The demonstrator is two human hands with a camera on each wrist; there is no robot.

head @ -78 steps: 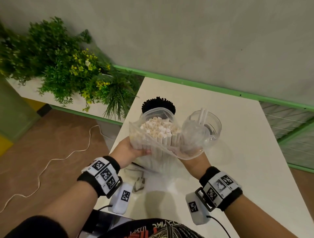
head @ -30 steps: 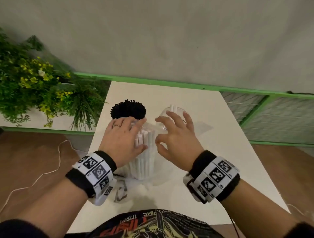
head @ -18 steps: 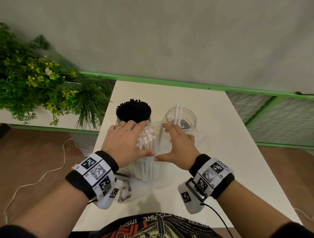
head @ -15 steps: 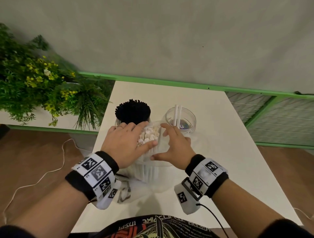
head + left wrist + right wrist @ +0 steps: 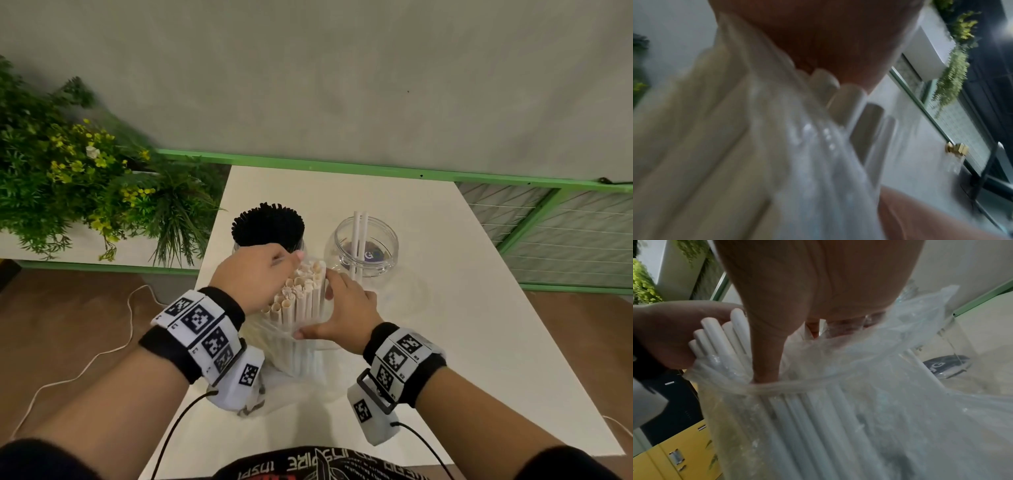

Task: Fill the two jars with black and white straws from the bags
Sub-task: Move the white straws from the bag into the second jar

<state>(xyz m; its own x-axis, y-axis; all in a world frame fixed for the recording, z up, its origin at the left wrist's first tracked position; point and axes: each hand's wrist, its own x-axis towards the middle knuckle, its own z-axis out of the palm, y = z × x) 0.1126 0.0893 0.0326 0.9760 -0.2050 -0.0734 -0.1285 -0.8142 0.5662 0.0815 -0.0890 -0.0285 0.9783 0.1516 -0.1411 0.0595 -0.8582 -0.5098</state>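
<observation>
A bundle of white straws (image 5: 303,301) stands upright in a clear plastic bag (image 5: 301,358) on the white table (image 5: 455,318). My left hand (image 5: 270,272) curls over the bundle's top from the left and grips the straws (image 5: 719,337). My right hand (image 5: 342,306) holds the bag's rolled rim (image 5: 797,384), thumb hooked inside it, fingers behind the plastic. The straw tops stick out above the rim. Behind the hands stand a jar packed with black straws (image 5: 268,228) and a clear jar (image 5: 366,245) holding two white straws (image 5: 358,236). The left wrist view is blurred.
Green plants with yellow flowers (image 5: 85,178) fill a planter to the left of the table. A green rail (image 5: 342,168) runs along the wall behind it. A crumpled wrapper (image 5: 255,407) lies under my left wrist. A white cable (image 5: 102,353) trails over the brown floor.
The bag's rim has slid down the bundle, baring more of the straw tops. My left hand has curled tighter round the straws; my right hand has dropped lower on the bag.
</observation>
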